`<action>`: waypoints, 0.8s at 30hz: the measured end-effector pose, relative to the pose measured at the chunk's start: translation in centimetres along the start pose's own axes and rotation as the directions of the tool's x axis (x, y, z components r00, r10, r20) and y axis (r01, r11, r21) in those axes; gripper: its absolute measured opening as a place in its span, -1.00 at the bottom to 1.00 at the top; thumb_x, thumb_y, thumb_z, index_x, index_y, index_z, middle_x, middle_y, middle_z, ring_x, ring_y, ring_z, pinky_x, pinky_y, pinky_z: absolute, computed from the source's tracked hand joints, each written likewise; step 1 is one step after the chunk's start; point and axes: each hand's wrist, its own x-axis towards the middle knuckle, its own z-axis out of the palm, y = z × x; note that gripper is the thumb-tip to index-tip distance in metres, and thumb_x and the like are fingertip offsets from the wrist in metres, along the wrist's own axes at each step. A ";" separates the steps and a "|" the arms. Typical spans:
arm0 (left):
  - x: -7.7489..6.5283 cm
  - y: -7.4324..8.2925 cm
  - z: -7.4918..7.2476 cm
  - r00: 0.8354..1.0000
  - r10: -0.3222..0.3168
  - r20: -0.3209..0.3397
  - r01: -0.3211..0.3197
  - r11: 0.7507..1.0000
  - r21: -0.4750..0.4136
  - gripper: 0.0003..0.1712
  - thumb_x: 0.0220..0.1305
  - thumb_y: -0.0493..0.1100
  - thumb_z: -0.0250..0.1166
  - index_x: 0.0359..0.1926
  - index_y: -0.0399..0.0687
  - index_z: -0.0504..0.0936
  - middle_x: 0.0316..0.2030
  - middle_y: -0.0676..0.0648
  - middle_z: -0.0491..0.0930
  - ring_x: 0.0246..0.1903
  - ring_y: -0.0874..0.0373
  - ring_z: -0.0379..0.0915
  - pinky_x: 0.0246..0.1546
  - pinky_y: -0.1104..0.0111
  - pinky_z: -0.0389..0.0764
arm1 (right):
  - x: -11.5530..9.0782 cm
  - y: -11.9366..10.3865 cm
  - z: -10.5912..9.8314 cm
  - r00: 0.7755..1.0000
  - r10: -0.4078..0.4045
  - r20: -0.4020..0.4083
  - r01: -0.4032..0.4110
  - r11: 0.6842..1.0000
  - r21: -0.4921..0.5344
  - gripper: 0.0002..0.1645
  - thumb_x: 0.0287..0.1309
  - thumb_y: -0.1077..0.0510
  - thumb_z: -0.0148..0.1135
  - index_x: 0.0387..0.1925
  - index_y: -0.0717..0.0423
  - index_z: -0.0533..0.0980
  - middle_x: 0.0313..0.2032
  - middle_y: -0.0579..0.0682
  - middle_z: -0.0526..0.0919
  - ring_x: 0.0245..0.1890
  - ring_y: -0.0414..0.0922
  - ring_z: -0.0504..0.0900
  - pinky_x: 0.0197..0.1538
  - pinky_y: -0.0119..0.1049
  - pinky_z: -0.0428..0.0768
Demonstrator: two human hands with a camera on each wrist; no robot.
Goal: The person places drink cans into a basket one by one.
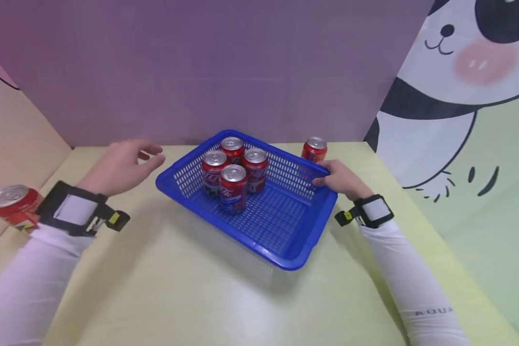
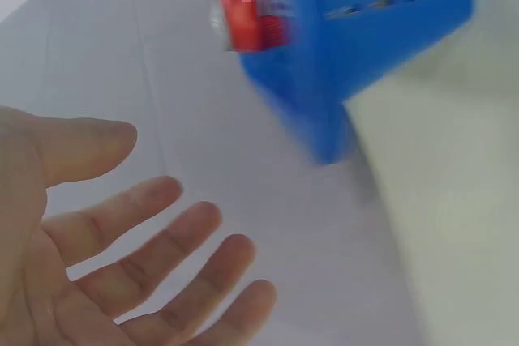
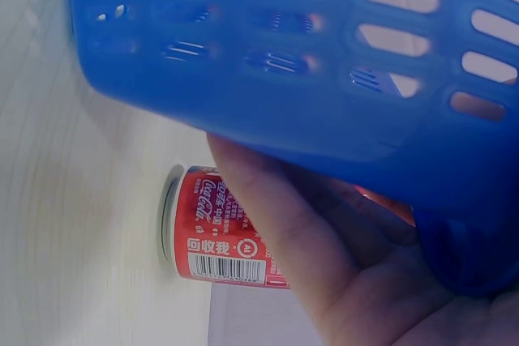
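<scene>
A blue plastic basket (image 1: pixel 277 216) sits at an angle mid-table. Several red soda cans (image 1: pixel 232 190) stand upright toward its left end. My right hand (image 1: pixel 343 179) grips the basket's rim at the right corner, thumb over the edge and fingers beneath it. Just behind that corner a red Coca-Cola can (image 3: pixel 219 228) stands on the table, outside the basket. To the left of the basket, my left hand (image 1: pixel 123 166) is in the air, holding nothing. Its fingers (image 2: pixel 174 241) are spread and slightly bent, apart from the rim. Whether the basket's base lies fully on the table, I cannot tell.
Another red can (image 1: pixel 15 204) stands at the far left, partly behind the left wrist strap. The pale wooden table (image 1: pixel 190 298) meets a purple wall (image 1: pixel 190 72) at the back. A panda picture (image 1: pixel 441 129) covers the right-hand wall.
</scene>
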 end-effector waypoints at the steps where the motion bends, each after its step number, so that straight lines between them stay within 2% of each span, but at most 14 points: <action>1: -0.3 -0.8 0.7 1.000 -0.019 -0.006 0.019 0.999 -0.042 -0.50 0.45 0.03 0.11 0.11 -0.33 0.57 0.03 -0.35 0.57 -0.01 -0.27 0.50 -0.07 -0.13 0.51 | 0.0 0.0 0.0 1.000 0.003 -0.001 -0.003 1.000 -0.002 -0.63 0.22 0.33 0.22 0.06 0.36 0.51 -0.19 0.23 0.63 -0.27 0.05 0.67 -0.15 -0.15 0.65; 3: -0.6 -2.1 2.1 0.999 -0.043 -0.016 0.041 0.993 -0.113 -0.47 0.46 0.03 0.10 0.17 -0.34 0.52 0.08 -0.36 0.55 0.02 -0.29 0.49 -0.06 -0.13 0.51 | -0.1 0.0 -0.1 1.000 0.009 -0.003 -0.009 1.000 -0.011 -0.62 0.23 0.32 0.21 0.08 0.36 0.51 -0.18 0.22 0.64 -0.26 0.05 0.67 -0.14 -0.14 0.65; 6: -0.6 -3.2 3.8 0.997 -0.076 -0.013 0.072 0.975 -0.208 -0.42 0.47 0.03 0.10 0.27 -0.34 0.43 0.15 -0.36 0.49 0.07 -0.31 0.45 -0.04 -0.13 0.52 | -0.1 0.1 0.0 1.000 0.017 -0.007 -0.018 1.000 -0.010 -0.63 0.25 0.31 0.21 0.08 0.35 0.51 -0.18 0.22 0.64 -0.26 0.05 0.68 -0.11 -0.12 0.64; 9: -0.1 -3.6 4.9 0.994 -0.100 0.050 0.110 0.954 -0.280 -0.34 0.47 0.05 0.10 0.36 -0.33 0.31 0.23 -0.39 0.41 0.14 -0.34 0.39 0.03 -0.15 0.48 | -0.2 0.1 0.0 1.000 0.019 -0.004 -0.019 1.000 -0.005 -0.64 0.25 0.31 0.21 0.08 0.35 0.52 -0.18 0.22 0.65 -0.25 0.06 0.68 -0.09 -0.10 0.64; 13: 0.8 -3.4 5.7 0.972 -0.138 0.190 0.193 0.930 -0.313 -0.21 0.47 0.10 0.09 0.46 -0.33 0.13 0.30 -0.43 0.29 0.22 -0.35 0.29 0.16 -0.18 0.35 | -0.3 0.0 0.1 1.000 0.008 0.002 -0.008 1.000 0.001 -0.62 0.25 0.31 0.21 0.09 0.36 0.51 -0.17 0.22 0.65 -0.25 0.06 0.68 -0.08 -0.07 0.63; 16: 1.4 -3.2 6.4 0.954 -0.153 0.257 0.235 0.914 -0.330 -0.18 0.47 0.05 0.09 0.49 -0.34 0.02 0.28 -0.45 0.29 0.21 -0.32 0.30 0.20 -0.19 0.30 | -0.4 -0.1 0.1 1.000 0.006 0.004 -0.006 1.000 0.000 -0.61 0.25 0.31 0.21 0.10 0.36 0.50 -0.17 0.22 0.66 -0.25 0.06 0.68 -0.08 -0.07 0.63; 18: 1.9 -3.3 6.8 0.951 -0.147 0.273 0.241 0.906 -0.349 -0.20 0.46 -0.03 0.10 0.49 -0.35 -0.01 0.24 -0.46 0.33 0.18 -0.31 0.33 0.20 -0.18 0.30 | -0.4 0.0 0.1 1.000 0.008 0.000 -0.008 1.000 -0.004 -0.60 0.24 0.31 0.21 0.10 0.35 0.50 -0.17 0.22 0.66 -0.26 0.05 0.68 -0.09 -0.08 0.64; 21: 1.9 -3.7 7.2 0.954 -0.138 0.267 0.236 0.895 -0.380 -0.26 0.42 -0.18 0.09 0.49 -0.34 0.02 0.25 -0.45 0.32 0.20 -0.29 0.31 0.22 -0.17 0.27 | -0.2 -0.1 0.2 1.000 0.012 0.005 -0.012 1.000 -0.008 -0.59 0.25 0.30 0.20 0.11 0.35 0.50 -0.16 0.22 0.66 -0.26 0.04 0.68 -0.10 -0.09 0.64; 24: 2.0 -4.1 7.2 0.956 -0.119 0.269 0.221 0.894 -0.391 -0.28 0.39 -0.26 0.06 0.49 -0.32 0.05 0.28 -0.44 0.30 0.22 -0.30 0.27 0.25 -0.18 0.22 | -0.2 0.0 0.2 1.000 0.017 0.006 -0.016 1.000 -0.015 -0.59 0.26 0.29 0.19 0.13 0.34 0.49 -0.14 0.23 0.65 -0.25 0.05 0.68 -0.09 -0.07 0.65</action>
